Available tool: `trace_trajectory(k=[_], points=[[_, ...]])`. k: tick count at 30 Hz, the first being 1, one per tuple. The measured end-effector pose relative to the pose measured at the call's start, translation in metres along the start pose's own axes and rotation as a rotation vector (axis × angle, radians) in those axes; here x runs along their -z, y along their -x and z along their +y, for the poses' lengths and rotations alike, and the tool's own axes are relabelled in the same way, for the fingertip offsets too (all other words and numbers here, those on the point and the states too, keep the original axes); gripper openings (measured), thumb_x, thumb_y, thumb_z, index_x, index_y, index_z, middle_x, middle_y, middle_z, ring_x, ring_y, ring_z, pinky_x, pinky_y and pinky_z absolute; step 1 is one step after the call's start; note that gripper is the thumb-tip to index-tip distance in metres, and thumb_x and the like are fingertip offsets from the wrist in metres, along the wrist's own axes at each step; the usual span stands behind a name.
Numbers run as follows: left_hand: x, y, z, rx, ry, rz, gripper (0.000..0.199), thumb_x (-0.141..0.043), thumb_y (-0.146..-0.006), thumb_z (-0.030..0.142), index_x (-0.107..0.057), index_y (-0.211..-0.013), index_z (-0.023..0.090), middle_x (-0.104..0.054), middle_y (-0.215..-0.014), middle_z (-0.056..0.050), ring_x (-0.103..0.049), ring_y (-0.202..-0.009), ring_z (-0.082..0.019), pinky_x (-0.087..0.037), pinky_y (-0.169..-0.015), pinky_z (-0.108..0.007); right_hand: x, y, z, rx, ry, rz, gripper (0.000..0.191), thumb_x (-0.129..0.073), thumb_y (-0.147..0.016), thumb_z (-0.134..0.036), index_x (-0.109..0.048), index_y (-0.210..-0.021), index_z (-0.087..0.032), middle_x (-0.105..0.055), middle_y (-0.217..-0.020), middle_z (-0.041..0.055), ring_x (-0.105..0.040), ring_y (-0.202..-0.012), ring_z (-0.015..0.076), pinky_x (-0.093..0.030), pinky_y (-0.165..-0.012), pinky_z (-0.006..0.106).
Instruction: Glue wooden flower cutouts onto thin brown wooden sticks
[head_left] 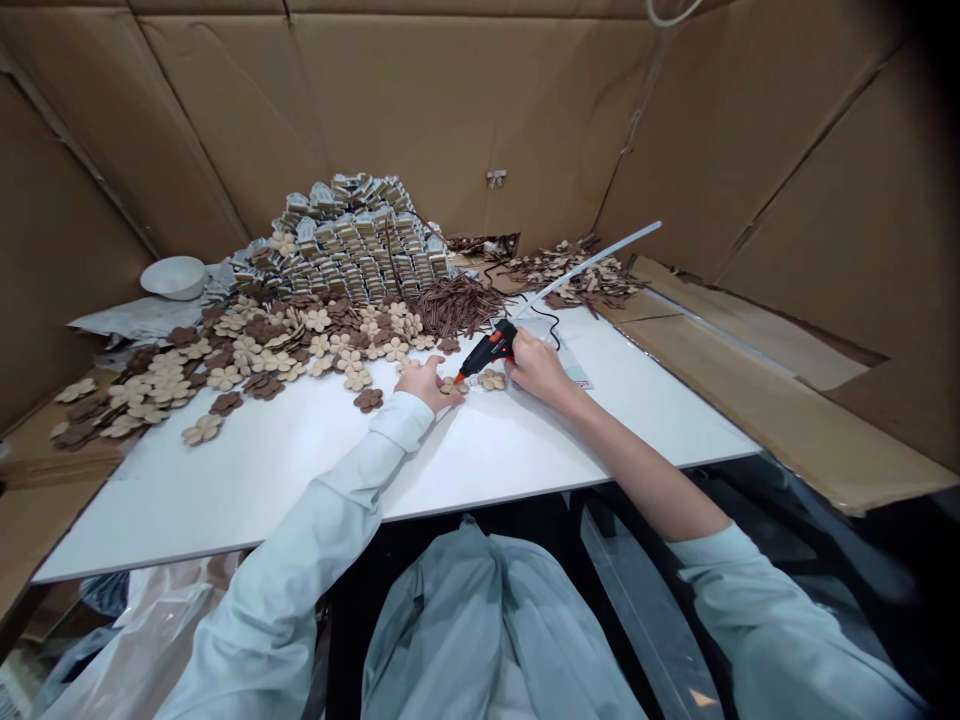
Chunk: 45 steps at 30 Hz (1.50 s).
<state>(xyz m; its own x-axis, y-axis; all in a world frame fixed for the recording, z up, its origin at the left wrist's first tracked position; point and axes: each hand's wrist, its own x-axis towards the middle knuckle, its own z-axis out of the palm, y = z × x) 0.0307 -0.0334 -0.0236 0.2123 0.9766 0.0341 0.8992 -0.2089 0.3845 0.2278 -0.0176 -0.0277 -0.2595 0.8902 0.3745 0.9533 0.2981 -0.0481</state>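
Observation:
My right hand [536,366] is shut on a black and red hot glue gun [487,350], with its nozzle angled down and left. The nozzle tip points at a small tan flower cutout [452,386] lying on the white table [262,480]. My left hand [424,385] lies spread on the table, its fingertips against that flower. A second tan flower [492,379] sits just under the gun. A black power cord [551,325] trails from the gun.
A heap of tan and brown flower cutouts [262,350] lies left of my hands, below a stacked mound of small packaged pieces [345,240]. Brown strips [457,305], brown cutouts [570,275], a long white rod [592,265] and a white bowl [172,277] stand nearby. Cardboard walls surround the table.

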Motion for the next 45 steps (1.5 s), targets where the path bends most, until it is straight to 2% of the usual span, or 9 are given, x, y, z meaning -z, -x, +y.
trace_trajectory(k=[8, 13, 17, 20, 23, 28, 32, 39, 45], points=[[-0.002, -0.002, -0.002, 0.001, 0.007, 0.014, 0.063, -0.063, -0.055, 0.046, -0.043, -0.110, 0.020, -0.063, -0.083, -0.001, -0.056, -0.078, -0.019, -0.040, -0.071, -0.027, 0.008, 0.002, -0.002, 0.021, 0.053, 0.019, 0.030, -0.037, -0.069, -0.011, -0.047, -0.097, -0.009, -0.055, -0.094, 0.0142, -0.052, -0.076, 0.0233, -0.038, -0.064, 0.032], [-0.004, -0.004, -0.005, 0.025, -0.006, 0.021, 0.063, -0.062, -0.057, 0.045, -0.043, -0.112, 0.020, -0.062, -0.085, -0.001, -0.054, -0.081, -0.019, -0.040, -0.074, -0.029, 0.010, 0.001, 0.024, -0.132, 0.032, 0.104, 0.029, -0.042, -0.069, -0.019, -0.046, -0.096, -0.009, -0.055, -0.093, 0.0151, -0.052, -0.082, 0.0261, -0.039, -0.066, 0.033], [-0.005, -0.003, -0.003, -0.026, -0.070, 0.119, 0.066, -0.064, -0.052, 0.052, -0.048, -0.108, 0.020, -0.053, -0.106, -0.007, -0.045, -0.099, -0.024, -0.036, -0.084, -0.033, 0.009, 0.008, 0.051, -0.176, 0.037, 0.076, 0.025, -0.044, -0.067, -0.021, -0.046, -0.091, -0.013, -0.056, -0.088, 0.0127, -0.053, -0.079, 0.0260, -0.040, -0.063, 0.033], [-0.008, -0.001, 0.007, -0.104, -0.101, 0.181, 0.069, -0.063, -0.046, 0.062, -0.054, -0.102, 0.024, -0.043, -0.119, -0.007, -0.035, -0.109, -0.029, -0.029, -0.091, -0.039, 0.006, 0.014, 0.061, -0.166, 0.042, 0.027, 0.023, -0.043, -0.067, -0.020, -0.047, -0.089, -0.014, -0.057, -0.086, 0.0109, -0.054, -0.078, 0.0243, -0.040, -0.062, 0.031], [-0.012, -0.001, 0.020, -0.132, -0.110, 0.149, 0.071, -0.062, -0.043, 0.065, -0.055, -0.101, 0.026, -0.038, -0.123, -0.006, -0.029, -0.112, -0.031, -0.025, -0.092, -0.043, 0.005, 0.016, 0.061, -0.163, 0.035, 0.006, 0.023, -0.042, -0.068, -0.019, -0.048, -0.089, -0.014, -0.057, -0.087, 0.0103, -0.054, -0.079, 0.0237, -0.040, -0.063, 0.030], [-0.017, -0.009, 0.034, -0.091, -0.140, 0.096, 0.069, -0.059, -0.048, 0.066, -0.056, -0.103, 0.024, -0.038, -0.123, -0.008, -0.026, -0.113, -0.032, -0.024, -0.091, -0.045, 0.005, 0.014, 0.055, -0.138, 0.014, -0.007, 0.025, -0.041, -0.068, -0.016, -0.048, -0.092, -0.013, -0.058, -0.089, 0.0110, -0.054, -0.079, 0.0229, -0.040, -0.063, 0.029], [-0.021, -0.017, 0.037, -0.048, -0.151, 0.064, 0.059, -0.060, -0.048, 0.063, -0.062, -0.092, 0.024, -0.039, -0.124, -0.007, -0.026, -0.113, -0.033, -0.024, -0.090, -0.046, 0.005, 0.014, 0.054, -0.123, 0.003, -0.010, 0.026, -0.040, -0.067, -0.015, -0.048, -0.092, -0.013, -0.057, -0.092, 0.0111, -0.054, -0.081, 0.0226, -0.040, -0.063, 0.029], [-0.025, -0.020, 0.040, -0.060, -0.117, 0.096, 0.034, -0.060, -0.057, 0.052, -0.066, -0.079, 0.027, -0.044, -0.119, -0.003, -0.028, -0.112, -0.031, -0.025, -0.088, -0.045, 0.009, 0.016, 0.051, -0.109, 0.055, -0.010, 0.026, -0.041, -0.068, -0.016, -0.049, -0.092, -0.012, -0.057, -0.092, 0.0116, -0.053, -0.082, 0.0230, -0.039, -0.064, 0.029], [-0.025, -0.020, 0.040, -0.050, -0.129, 0.107, 0.036, -0.060, -0.055, 0.054, -0.066, -0.079, 0.027, -0.045, -0.119, -0.003, -0.028, -0.113, -0.031, -0.026, -0.087, -0.045, 0.013, 0.017, 0.053, -0.054, 0.058, 0.082, 0.029, -0.042, -0.068, -0.017, -0.051, -0.095, -0.008, -0.056, -0.097, 0.0153, -0.052, -0.085, 0.0254, -0.038, -0.072, 0.033]])
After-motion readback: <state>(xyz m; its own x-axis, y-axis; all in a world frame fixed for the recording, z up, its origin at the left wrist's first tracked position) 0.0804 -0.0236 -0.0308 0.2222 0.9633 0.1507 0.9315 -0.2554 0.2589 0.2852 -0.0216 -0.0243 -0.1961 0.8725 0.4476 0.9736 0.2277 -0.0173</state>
